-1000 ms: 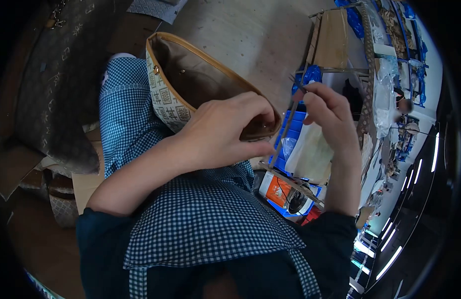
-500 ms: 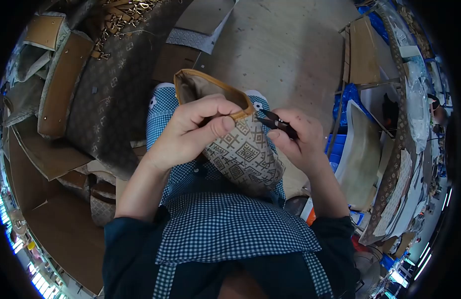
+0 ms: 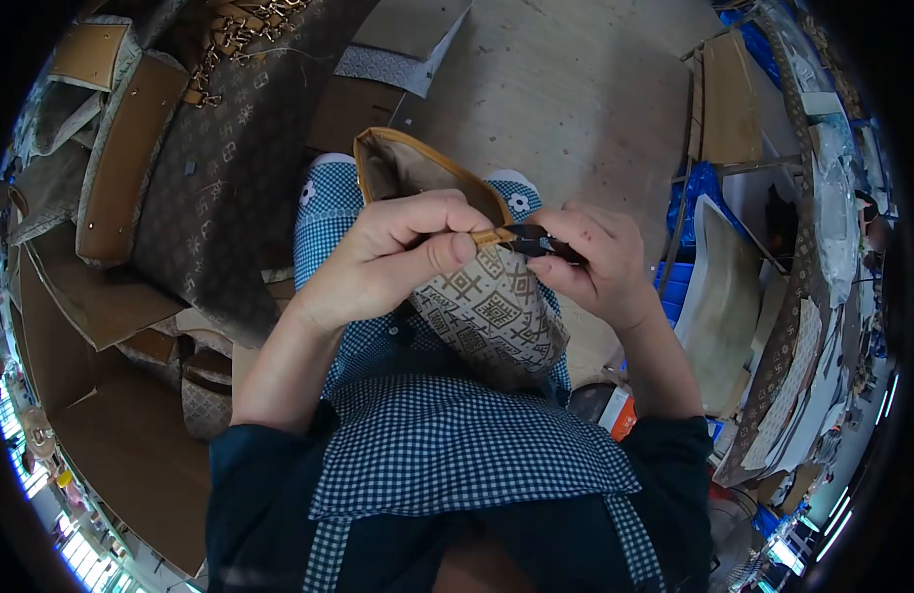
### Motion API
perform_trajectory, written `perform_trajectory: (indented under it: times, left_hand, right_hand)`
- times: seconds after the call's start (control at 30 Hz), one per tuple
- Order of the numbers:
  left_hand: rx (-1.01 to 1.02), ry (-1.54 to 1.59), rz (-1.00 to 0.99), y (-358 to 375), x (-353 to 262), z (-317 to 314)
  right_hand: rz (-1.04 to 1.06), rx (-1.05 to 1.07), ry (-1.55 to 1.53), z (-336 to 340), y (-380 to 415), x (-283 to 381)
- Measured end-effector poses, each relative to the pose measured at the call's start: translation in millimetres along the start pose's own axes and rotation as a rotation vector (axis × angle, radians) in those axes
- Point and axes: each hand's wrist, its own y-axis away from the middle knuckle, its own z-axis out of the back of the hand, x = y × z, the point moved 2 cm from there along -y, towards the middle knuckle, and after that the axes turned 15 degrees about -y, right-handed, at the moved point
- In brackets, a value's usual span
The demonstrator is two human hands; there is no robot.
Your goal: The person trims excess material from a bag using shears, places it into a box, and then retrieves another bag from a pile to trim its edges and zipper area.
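Note:
My left hand (image 3: 415, 245) pinches the tan rim of an unfinished patterned bag (image 3: 497, 308) between thumb and fingers. Beige with brown diamond motifs, the bag hangs over my lap with its mouth tilted up and its plain lining showing. In my right hand (image 3: 593, 262) is a pair of small black thread snips (image 3: 538, 241), closed in the fist with the blades pointing left. Their tips are right at the tan rim, just beside my left thumb. My right fingers hide most of the handles.
Dark brown monogram material (image 3: 230, 168) covers a surface on my left, with metal clasps (image 3: 249, 25) at its far end. An open cardboard box (image 3: 121, 445) holds bag pieces. Stacked sheets (image 3: 783, 385) and a blue bin (image 3: 674, 292) stand on my right.
The snips have moved left onto the bag's rim, and their spread blades have come together there. My left hand keeps its pinch on the rim.

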Motion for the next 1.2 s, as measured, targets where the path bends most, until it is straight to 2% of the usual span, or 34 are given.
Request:
perform_trajectory:
  times: [0.4,0.7,0.8,0.9,1.0,1.03,1.13,1.2]
  left_hand:
    - [0.015,0.021,-0.008,-2.9,-0.7,-2.7]
    - [0.013,-0.042,-0.036,-3.7,-1.5,-5.4]
    - [-0.016,-0.110,-0.050,-2.9,-2.1,-7.2]
    - [-0.073,-0.194,-0.025,-0.9,-2.3,-12.8]
    - [-0.133,-0.183,-0.034,-1.3,-0.8,-26.0]
    - [-0.134,-0.203,-0.072,-2.3,1.4,-29.9]
    - [-0.118,-0.219,-0.116,-2.8,1.5,-39.3]
    - [-0.098,-0.226,-0.127,-1.2,0.7,-42.3]
  right_hand:
    - [0.023,0.090,0.182,9.0,-8.4,14.8]
    - [0.013,0.071,0.165,6.1,1.2,13.8]
    - [-0.021,-0.013,0.048,3.8,9.5,8.2]
    - [-0.168,-0.142,0.009,2.6,18.5,14.3]
    - [-0.636,-0.353,-0.336,1.5,29.7,19.6]
    - [-0.697,-0.372,-0.386,3.7,33.0,18.9]
    - [-0.553,-0.448,-0.423,1.1,19.8,22.6]
    - [-0.471,-0.375,-0.526,-7.7,14.0,17.7]
